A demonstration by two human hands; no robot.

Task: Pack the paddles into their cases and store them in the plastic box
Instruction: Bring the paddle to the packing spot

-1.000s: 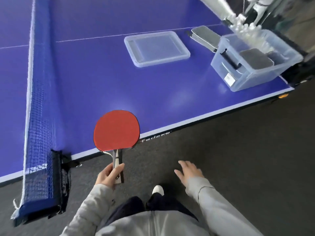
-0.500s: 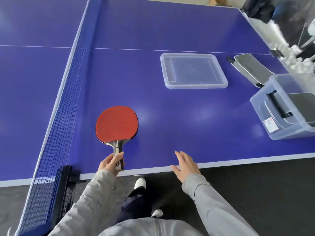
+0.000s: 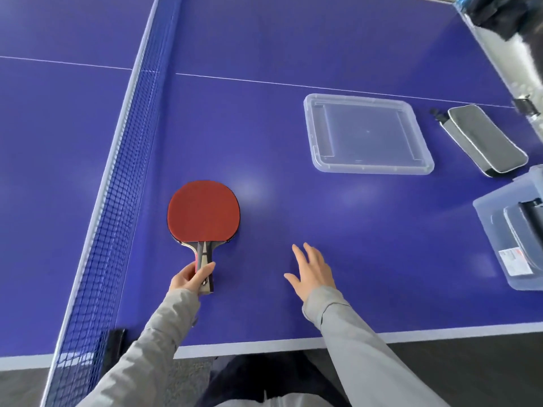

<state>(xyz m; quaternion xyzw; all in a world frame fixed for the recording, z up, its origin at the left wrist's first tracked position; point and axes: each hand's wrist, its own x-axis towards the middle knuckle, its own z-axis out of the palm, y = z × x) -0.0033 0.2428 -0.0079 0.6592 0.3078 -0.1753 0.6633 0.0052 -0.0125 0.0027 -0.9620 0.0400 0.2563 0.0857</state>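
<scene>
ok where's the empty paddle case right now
In the head view, the grey case lies flat on the table at far right, between the clear lid and the plastic box nearer the person.

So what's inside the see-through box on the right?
Inside the plastic box, a grey paddle case with a black strap shows. The frame edge cuts off the rest, and whatever the case holds is covered.
</scene>
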